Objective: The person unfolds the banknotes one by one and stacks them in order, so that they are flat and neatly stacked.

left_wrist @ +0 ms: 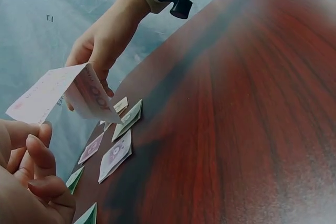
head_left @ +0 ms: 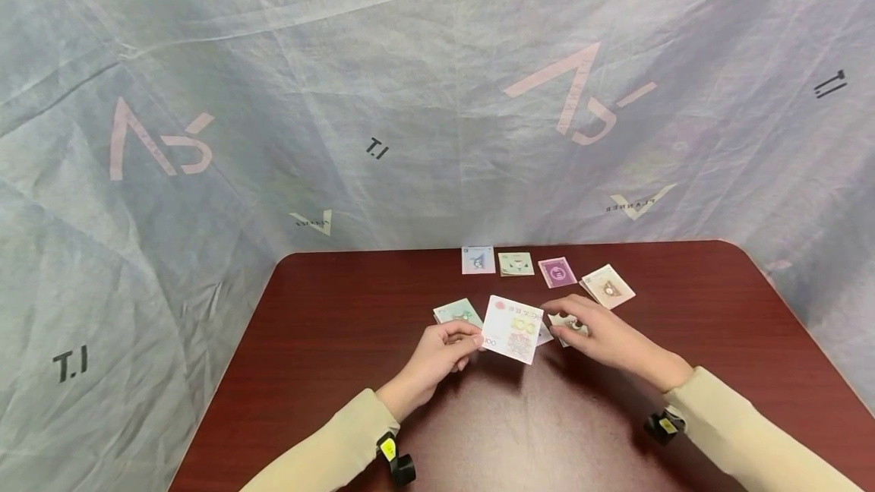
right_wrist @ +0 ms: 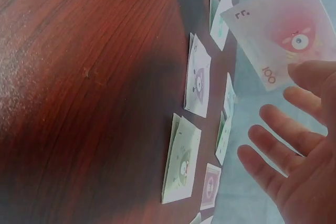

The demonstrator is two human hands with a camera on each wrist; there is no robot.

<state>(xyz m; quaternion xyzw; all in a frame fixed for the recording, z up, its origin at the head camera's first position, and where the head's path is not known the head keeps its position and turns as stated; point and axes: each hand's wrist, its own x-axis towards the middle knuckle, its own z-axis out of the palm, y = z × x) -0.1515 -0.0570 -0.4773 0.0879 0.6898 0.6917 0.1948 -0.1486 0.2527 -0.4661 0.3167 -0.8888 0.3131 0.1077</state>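
Note:
My left hand [head_left: 437,355] pinches the left edge of a folded pinkish 100 play banknote [head_left: 511,331], which it holds above the table. The two halves of the note stand apart at the fold in the left wrist view. At the note's right edge is my right hand [head_left: 601,329], its fingers spread and loosely bent. In the right wrist view, the thumb [right_wrist: 310,74] of that hand overlaps the note; whether it touches is unclear. Under the hands lie a green folded note [head_left: 458,313], a purple-printed folded note [right_wrist: 198,80] and an olive folded note [right_wrist: 181,161].
Along the far side of the dark red table [head_left: 328,340] lie a blue note [head_left: 478,260], a green note [head_left: 516,264], a purple note [head_left: 557,272] and a brown-printed note [head_left: 608,287]. Grey printed cloth [head_left: 424,97] hangs behind and at the sides.

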